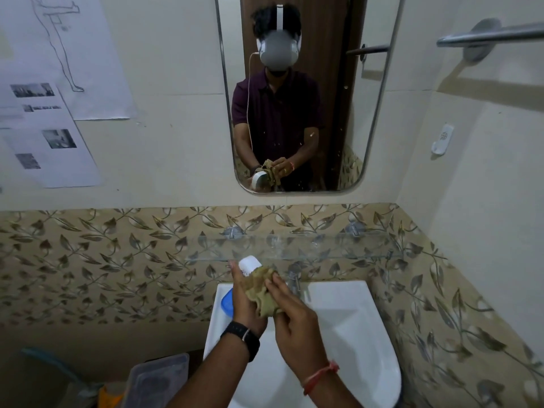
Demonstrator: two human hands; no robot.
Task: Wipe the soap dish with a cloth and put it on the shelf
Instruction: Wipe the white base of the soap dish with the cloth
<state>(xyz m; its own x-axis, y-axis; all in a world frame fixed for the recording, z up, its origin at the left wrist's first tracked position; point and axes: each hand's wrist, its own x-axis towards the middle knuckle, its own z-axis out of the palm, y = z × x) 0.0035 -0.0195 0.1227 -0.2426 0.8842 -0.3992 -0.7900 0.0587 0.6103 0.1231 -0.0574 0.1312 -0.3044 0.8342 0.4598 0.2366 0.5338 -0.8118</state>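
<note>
Obs., standing by the washbasin: the person has both hands raised over the white basin, just below the front edge of the glass shelf. Left hand: fingers curled round the white soap dish. The dish stands roughly on end, its rounded top poking out at 12 o'clock of the hand; its lower part is hidden by hand and cloth. Right hand: fingers bent in on a crumpled tan cloth, bunching it against the dish's 4 o'clock side. The cloth touches both hands and the dish. The dish is held in the air, near the shelf but apart from it. The shelf lies at 12 o'clock of the dish, fixed to the leaf-patterned tile band. A tap shows at 3 o'clock of the cloth, partly behind the right hand. A blue round thing sits on the basin's rim at 9 o'clock of the left hand; cannot tell what it is. Black watch on the left wrist, red thread band on the right. The mirror, at 12 o'clock above the shelf, reflects the same grip. Papers hang on the wall at 10 o'clock, a metal rail at 2 o'clock, and a clear plastic box at 7 o'clock beside the basin.
</note>
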